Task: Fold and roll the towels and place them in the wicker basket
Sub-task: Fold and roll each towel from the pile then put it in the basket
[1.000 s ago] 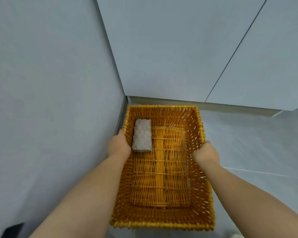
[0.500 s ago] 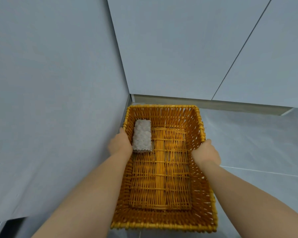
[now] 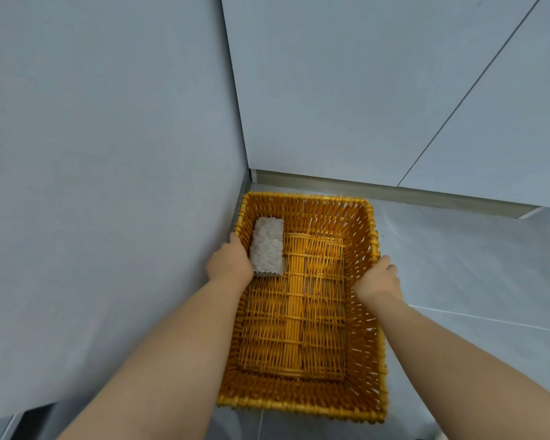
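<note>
The wicker basket [image 3: 302, 406] has hardly shifted in the last second and seems set down in the far left corner of the floor [image 3: 473, 265], close against the wall [image 3: 108, 185]. The left hand [image 3: 229, 265] still grasps its left rim. The right hand [image 3: 378, 279] lies at the right rim, fingers looser than before; whether it grips, I cannot tell. One rolled towel [image 3: 266, 247] lies in the basket's far left corner, so more rolls are probably still to come.
</note>
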Motion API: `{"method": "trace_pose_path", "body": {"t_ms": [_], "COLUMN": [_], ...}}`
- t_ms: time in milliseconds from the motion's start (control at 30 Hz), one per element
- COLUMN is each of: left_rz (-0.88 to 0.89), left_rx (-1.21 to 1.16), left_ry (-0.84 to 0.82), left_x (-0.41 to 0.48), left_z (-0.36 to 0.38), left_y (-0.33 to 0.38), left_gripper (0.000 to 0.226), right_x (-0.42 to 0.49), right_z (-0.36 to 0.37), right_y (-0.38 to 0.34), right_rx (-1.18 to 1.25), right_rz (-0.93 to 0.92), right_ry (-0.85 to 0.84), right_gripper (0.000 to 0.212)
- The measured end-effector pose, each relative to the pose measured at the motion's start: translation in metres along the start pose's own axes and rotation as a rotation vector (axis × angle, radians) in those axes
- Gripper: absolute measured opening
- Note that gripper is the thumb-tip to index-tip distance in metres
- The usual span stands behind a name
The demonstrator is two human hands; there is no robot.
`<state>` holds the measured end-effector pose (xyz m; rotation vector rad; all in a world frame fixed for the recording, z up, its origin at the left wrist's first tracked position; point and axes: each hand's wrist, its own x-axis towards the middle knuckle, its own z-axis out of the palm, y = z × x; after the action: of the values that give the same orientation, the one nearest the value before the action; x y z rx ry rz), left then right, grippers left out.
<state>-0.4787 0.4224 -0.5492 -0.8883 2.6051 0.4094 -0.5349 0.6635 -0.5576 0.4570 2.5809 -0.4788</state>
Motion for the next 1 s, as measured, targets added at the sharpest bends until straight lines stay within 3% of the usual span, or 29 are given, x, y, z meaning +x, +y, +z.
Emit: {"method": "trace_pose_path", "body": {"t_ms": [67,200,367,567,700,833,1000], "left_rz": [-0.004,0.014,0.044,0.087,0.108,0.102,0.142], "left_rx": [-0.005,-0.062,-0.122,-0.114,-0.092,-0.110,-0.202], "left_ry": [-0.094,-0.248,-0.250,-0.186,-0.122,-0.044,0.069], "left_x": [-0.001,0.001,-0.008,-0.015,-0.024,-0.045,-0.073], "left_z": [-0.008,-0.027,-0.029,-0.018,-0.012,-0.014,-0.041], "left_y": [0.002,0.004,0.000,-0.011,-0.016,-0.015,-0.007], "left_gripper": [0.055,0.061,0.056,0.046,0.037,0.034,0.028], "right_x": [-0.006,-0.013,-0.012,-0.007,-0.005,-0.019,-0.063], "right_z": [-0.003,-0.009,-0.005,-0.009,-0.002,-0.008,-0.031], "right_y": [-0.011,-0.029,-0.036,-0.043,-0.037,-0.043,-0.062], "right_rx": [-0.014,-0.088,-0.406,-0.791,-0.791,-0.627,-0.531], "right_rz": [-0.036,-0.010,0.022,-0.139,-0.189,-0.181,-0.561], "right_ry": [0.003,-0.151,-0.203,-0.162,-0.088,-0.114,0.091], "right_gripper": [0.064,0.090,0.087,0.087,0.086,0.085,0.068]}}
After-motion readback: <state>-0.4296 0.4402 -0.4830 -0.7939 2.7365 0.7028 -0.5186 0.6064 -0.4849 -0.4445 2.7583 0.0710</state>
